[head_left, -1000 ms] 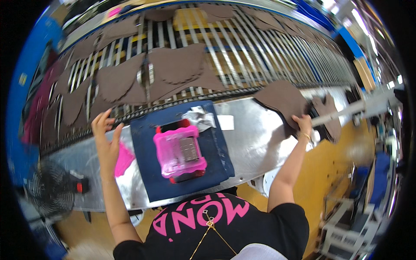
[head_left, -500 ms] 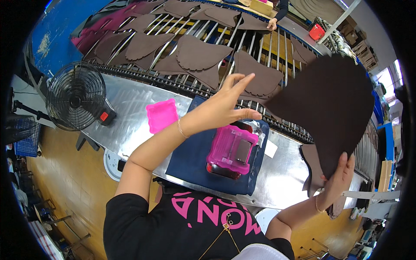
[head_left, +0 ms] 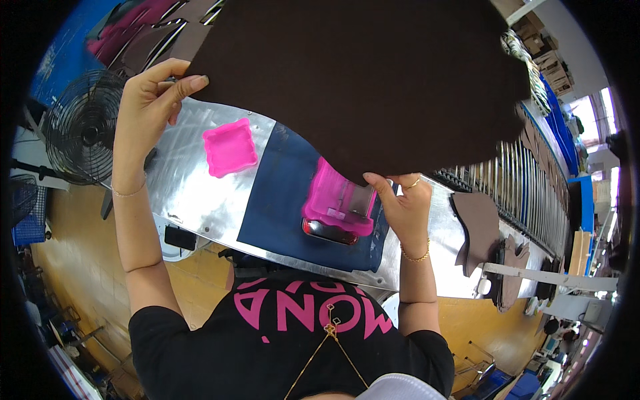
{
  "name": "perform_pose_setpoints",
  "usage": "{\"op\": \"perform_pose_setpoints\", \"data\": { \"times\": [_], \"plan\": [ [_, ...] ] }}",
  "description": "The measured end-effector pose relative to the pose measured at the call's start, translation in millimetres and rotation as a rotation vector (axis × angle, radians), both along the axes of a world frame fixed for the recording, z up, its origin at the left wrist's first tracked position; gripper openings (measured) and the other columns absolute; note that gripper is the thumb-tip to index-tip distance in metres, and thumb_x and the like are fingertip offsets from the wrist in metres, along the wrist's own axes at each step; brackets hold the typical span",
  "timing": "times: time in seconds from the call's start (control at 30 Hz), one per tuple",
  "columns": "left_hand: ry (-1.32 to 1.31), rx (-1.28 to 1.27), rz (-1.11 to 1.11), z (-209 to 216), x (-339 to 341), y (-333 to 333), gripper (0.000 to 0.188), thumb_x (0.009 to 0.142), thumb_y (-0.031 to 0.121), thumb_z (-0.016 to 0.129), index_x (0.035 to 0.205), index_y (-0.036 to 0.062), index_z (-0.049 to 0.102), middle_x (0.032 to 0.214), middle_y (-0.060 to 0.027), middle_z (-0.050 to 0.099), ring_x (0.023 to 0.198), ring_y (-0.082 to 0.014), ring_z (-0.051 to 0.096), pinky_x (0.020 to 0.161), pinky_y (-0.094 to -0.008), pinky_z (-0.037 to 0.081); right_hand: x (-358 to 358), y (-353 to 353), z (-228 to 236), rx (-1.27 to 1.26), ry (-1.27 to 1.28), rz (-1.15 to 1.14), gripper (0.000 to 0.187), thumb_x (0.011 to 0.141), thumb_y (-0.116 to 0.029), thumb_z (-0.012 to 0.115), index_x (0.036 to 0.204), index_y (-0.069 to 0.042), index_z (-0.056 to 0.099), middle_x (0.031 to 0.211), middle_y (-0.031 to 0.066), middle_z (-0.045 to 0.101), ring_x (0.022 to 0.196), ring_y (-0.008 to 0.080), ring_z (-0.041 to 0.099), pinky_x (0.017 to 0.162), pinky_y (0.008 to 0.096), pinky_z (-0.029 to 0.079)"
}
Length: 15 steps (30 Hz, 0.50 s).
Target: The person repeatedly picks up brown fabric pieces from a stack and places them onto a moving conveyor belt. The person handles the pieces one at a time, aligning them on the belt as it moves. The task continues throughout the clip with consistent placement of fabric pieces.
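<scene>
I hold a large dark brown leather piece (head_left: 360, 80) up in front of me with both hands. My left hand (head_left: 150, 100) pinches its left edge. My right hand (head_left: 403, 203) grips its lower edge. Below it, on a dark blue mat (head_left: 283, 200) on the metal table (head_left: 180, 193), lies a pink tool (head_left: 337, 207) with a clear window, partly hidden by the leather. A pink square tray (head_left: 229, 148) sits to the mat's left.
A black wire fan (head_left: 80, 127) stands left of the table. More brown leather pieces (head_left: 477, 227) lie at the right by a roller conveyor (head_left: 533, 187). The floor below is yellow-brown.
The leather piece, held at the right by my right hand half a second ago, is now raised across the view, and my left hand has taken hold of its left edge.
</scene>
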<state>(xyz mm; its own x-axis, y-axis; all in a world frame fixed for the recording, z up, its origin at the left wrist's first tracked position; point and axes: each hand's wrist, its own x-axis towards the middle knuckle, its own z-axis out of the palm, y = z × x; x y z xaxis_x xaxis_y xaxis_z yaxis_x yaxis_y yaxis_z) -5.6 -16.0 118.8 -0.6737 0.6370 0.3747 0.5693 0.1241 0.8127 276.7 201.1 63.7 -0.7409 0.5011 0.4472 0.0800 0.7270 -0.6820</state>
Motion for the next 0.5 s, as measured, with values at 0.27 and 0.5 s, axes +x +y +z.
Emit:
{"op": "perform_pose_setpoints", "data": {
  "times": [0.27, 0.5],
  "plan": [
    [0.020, -0.108, -0.141, -11, 24, 9, 0.013, 0.082, 0.004, 0.064, 0.091, -0.0053, 0.062, 0.074, -0.0052, 0.063, 0.066, -0.0078, 0.055, 0.059, -0.0223, 0.043, 30, 5, -15, 0.208, -0.024, -0.048, 0.013, 0.072, -0.005, 0.073, 0.084, -0.003, 0.071, 0.080, 0.0124, 0.068, 0.070, 0.0268, 0.063, 0.068, 0.0342, 0.047],
    [0.181, -0.169, -0.398, -51, 62, 62, 0.010, 0.076, 0.002, 0.067, 0.082, -0.0031, 0.061, 0.071, -0.0117, 0.059, 0.062, -0.0219, 0.057, 0.057, -0.0288, 0.044, 103, 15, -48, 0.080, -0.125, -0.269, 0.012, 0.075, 0.001, 0.070, 0.086, -0.002, 0.070, 0.081, 0.0098, 0.068, 0.076, 0.0233, 0.064, 0.072, 0.0317, 0.047]
  ]
}}
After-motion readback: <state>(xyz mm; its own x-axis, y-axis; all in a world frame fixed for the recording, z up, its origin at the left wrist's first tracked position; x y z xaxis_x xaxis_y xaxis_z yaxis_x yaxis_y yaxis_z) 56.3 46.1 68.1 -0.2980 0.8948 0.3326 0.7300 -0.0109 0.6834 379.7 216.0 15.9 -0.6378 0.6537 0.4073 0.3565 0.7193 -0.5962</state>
